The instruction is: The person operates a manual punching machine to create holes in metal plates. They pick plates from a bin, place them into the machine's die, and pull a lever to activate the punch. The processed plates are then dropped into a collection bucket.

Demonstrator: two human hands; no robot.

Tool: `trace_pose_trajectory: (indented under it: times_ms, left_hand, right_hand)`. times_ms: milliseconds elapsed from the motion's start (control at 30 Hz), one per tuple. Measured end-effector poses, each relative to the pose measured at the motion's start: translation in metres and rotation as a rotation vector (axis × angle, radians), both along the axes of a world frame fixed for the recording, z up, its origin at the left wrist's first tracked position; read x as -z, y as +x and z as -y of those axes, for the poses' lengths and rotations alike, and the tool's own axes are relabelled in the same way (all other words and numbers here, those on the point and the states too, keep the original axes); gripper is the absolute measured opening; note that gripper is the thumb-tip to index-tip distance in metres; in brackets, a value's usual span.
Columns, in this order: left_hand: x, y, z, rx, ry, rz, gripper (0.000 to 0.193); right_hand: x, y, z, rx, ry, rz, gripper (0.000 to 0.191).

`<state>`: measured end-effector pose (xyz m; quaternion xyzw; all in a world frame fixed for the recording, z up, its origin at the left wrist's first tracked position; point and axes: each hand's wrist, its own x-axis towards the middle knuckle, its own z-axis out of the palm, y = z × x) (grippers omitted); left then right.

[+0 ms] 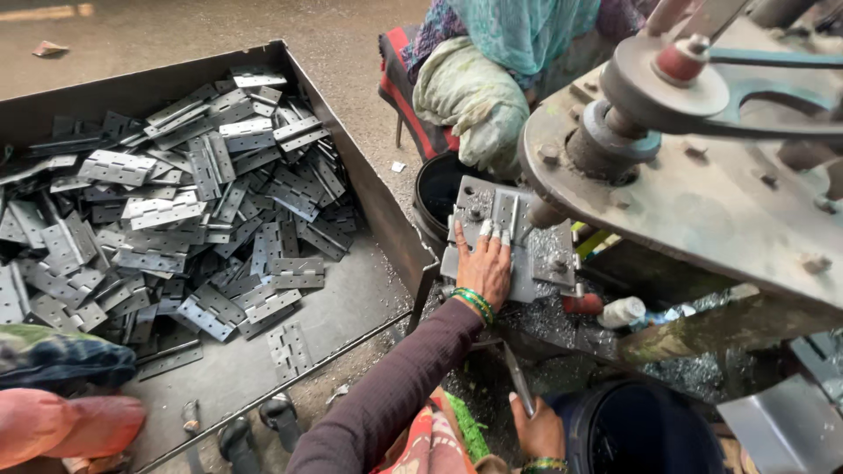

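Head view | left hand (482, 266) flat, open on hinge plate (493, 213) | right hand (537, 430) grips lever (517, 379) | hinge bin (369, 189) beside

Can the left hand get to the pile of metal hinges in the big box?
Probably yes: the left hand rests on the machine plate beside the open-topped box; nothing covers the hinges.

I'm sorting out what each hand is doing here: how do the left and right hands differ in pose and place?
The left hand lies flat, fingers spread, on a hinge plate on the press bed; the right hand sits low by the lap, curled around a thin metal lever. The left arm is stretched out; the right is tucked in. Both wrists wear green bangles.
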<state>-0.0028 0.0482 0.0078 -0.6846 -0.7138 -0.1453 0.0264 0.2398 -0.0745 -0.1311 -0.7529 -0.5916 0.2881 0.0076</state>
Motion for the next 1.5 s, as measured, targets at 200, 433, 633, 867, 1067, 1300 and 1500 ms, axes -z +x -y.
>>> trace_pose_trajectory:
  times_ms: [200,433,633,867,1067,1300,1500]
  left_hand:
    - [-0.013,-0.029,-0.006,0.078,0.116,0.12,0.056]
    - [-0.022,-0.01,0.017,0.085,0.098,0.041,0.076]
    - [0.015,0.006,0.091,0.144,0.364,0.077,0.058]
    - [0.021,-0.015,0.072,0.182,0.373,0.151,0.055]
    - [0.009,-0.032,0.066,0.304,0.376,0.237,0.048]
    - [-0.034,-0.028,0.062,0.401,0.364,0.411,0.035]
    - [-0.08,-0.015,0.045,0.04,0.141,0.6,0.024]
  right_hand:
    - [-0.027,0.007,-0.017,-0.091,-0.067,0.1,0.059]
    - [-0.113,-0.001,-0.029,-0.156,-0.029,0.082,0.05]
    - [-0.122,-0.012,-0.027,-0.149,0.013,0.079,0.05]
    - [-0.12,-0.01,-0.027,-0.13,-0.031,0.084,0.052]
    - [-0.127,-0.012,-0.026,-0.11,-0.089,0.095,0.052]
    - [-0.124,-0.014,-0.02,-0.132,-0.019,0.064,0.051]
    - [-0.121,-0.014,-0.02,-0.063,-0.141,0.083,0.051]
